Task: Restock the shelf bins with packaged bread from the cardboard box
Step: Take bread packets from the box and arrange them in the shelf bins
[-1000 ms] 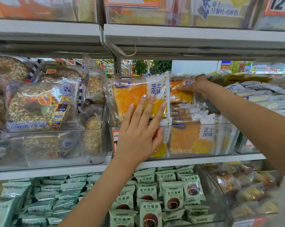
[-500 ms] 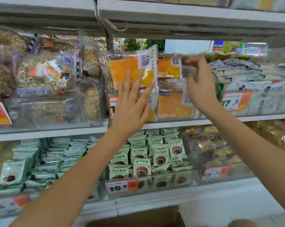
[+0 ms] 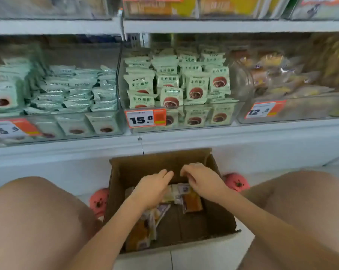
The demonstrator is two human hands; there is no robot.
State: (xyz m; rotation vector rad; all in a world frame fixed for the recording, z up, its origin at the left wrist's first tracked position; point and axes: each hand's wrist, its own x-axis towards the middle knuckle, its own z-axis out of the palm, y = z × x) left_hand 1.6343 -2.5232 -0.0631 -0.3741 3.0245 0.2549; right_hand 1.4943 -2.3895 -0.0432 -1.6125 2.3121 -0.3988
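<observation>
In the box (image 3: 221, 217) on the floor, between the knees: left hand (image 3: 152, 189) palm-down, fingers loosely together, over bread packs (image 3: 139, 233) at the box's left side; can't tell if it grips anything. Right hand (image 3: 202, 181) curled above an orange pack (image 3: 192, 202), grip unclear. Shelf bins (image 3: 182, 121) above, stocked.

Bright, even light; soft motion blur, edges bowed.

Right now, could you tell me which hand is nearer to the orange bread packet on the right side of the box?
Right. The right hand hovers just above the orange bread packet; the left hand sits farther to its left inside the cardboard box.
</observation>
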